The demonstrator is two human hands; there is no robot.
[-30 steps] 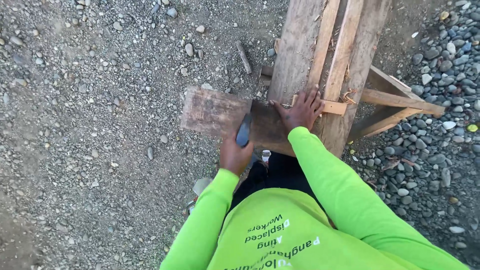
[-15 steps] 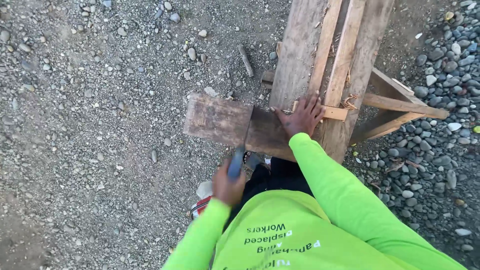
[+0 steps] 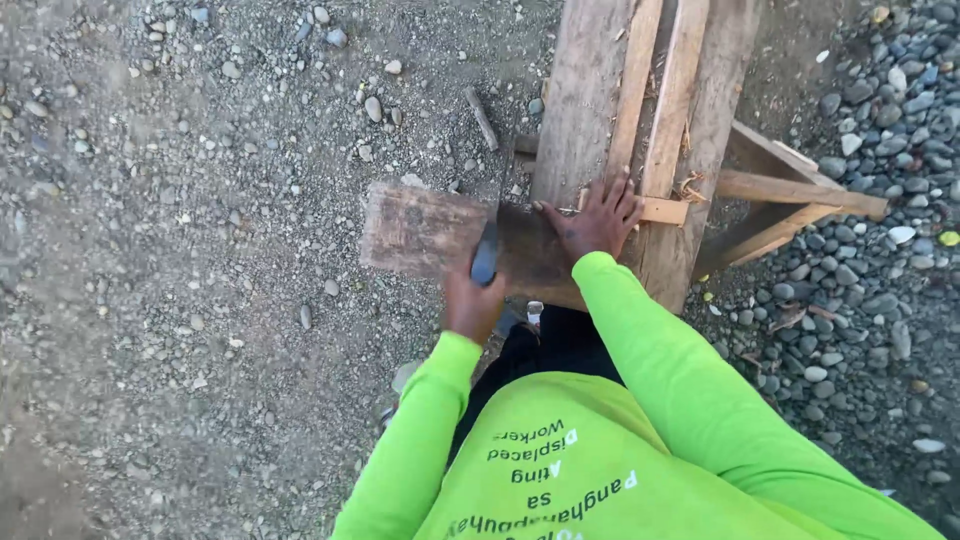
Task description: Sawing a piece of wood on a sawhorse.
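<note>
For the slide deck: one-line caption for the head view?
Left hand grips a saw's dark handle at a weathered board; right hand presses it onto a wooden sawhorse over gravel.

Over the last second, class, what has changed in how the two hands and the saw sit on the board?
The left hand drew the saw back toward the body, then pushed it forward across the board again. The right hand stayed pressed flat on the board, over the wooden bench.

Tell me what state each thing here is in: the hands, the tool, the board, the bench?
Left hand: closed around a dark tool handle.
Tool handle: gripped, lying over the board.
Right hand: open, fingers spread, pressing on the board.
Board: flat, sticking out sideways from the bench.
Wooden bench: standing on gravel.
</note>
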